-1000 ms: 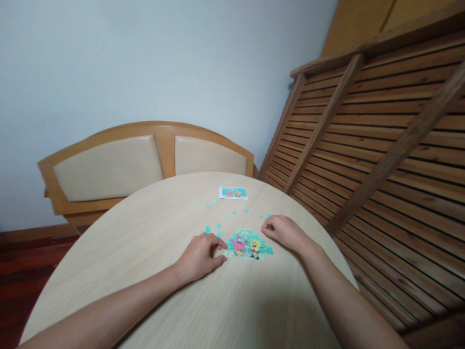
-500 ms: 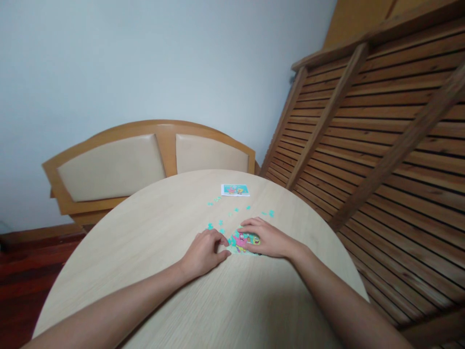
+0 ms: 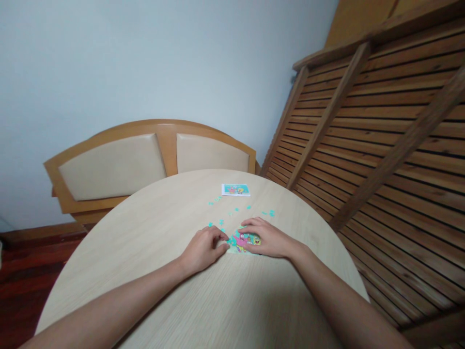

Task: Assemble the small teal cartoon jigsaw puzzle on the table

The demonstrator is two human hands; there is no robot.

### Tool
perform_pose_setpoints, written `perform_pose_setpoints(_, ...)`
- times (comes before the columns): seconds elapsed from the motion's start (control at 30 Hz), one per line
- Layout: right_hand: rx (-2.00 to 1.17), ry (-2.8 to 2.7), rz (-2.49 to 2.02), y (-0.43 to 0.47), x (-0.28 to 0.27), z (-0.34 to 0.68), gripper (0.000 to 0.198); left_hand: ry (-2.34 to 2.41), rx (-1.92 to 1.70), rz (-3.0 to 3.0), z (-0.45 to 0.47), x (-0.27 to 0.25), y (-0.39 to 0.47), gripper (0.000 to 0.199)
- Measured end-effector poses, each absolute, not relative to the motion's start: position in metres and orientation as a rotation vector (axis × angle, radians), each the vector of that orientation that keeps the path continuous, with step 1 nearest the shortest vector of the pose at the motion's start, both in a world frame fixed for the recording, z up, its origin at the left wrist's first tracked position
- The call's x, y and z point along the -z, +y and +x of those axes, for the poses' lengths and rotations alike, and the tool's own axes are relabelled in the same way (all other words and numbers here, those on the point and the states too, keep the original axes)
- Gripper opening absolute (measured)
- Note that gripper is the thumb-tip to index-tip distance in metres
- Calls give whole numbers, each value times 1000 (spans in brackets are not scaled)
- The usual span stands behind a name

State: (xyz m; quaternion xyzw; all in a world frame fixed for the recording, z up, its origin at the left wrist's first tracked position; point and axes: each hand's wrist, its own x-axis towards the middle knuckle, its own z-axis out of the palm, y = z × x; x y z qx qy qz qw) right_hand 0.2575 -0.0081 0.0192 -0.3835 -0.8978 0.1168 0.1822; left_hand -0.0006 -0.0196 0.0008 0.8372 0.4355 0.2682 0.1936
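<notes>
A partly assembled jigsaw puzzle (image 3: 240,241) with pink, yellow and turquoise cartoon figures lies flat near the middle of the table. My left hand (image 3: 207,246) is at its left edge, thumb and index finger curled around turquoise pieces there; whether a single piece is pinched is too small to make out. Over the puzzle's right part rests my right hand (image 3: 268,237), fingers spread and thumb apart, covering some of the picture. Loose turquoise puzzle pieces (image 3: 221,222) lie scattered beyond both hands.
A small printed picture card (image 3: 236,190) of the same cartoon figures lies toward the far side of the round wooden table (image 3: 174,208). Behind stands a padded headboard (image 3: 152,165) against the wall. Slatted wooden panels (image 3: 363,135) lean at the right.
My left thumb and index finger have drawn slightly closer together at the puzzle's left edge. The right hand stays in place on the puzzle.
</notes>
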Motion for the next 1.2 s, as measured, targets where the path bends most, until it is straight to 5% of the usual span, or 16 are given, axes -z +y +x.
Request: perform_pose_setpoints(1.2,-346,-2549,-1058,-10,-20,255,44,1069,-840,2355,0,5,-6,16)
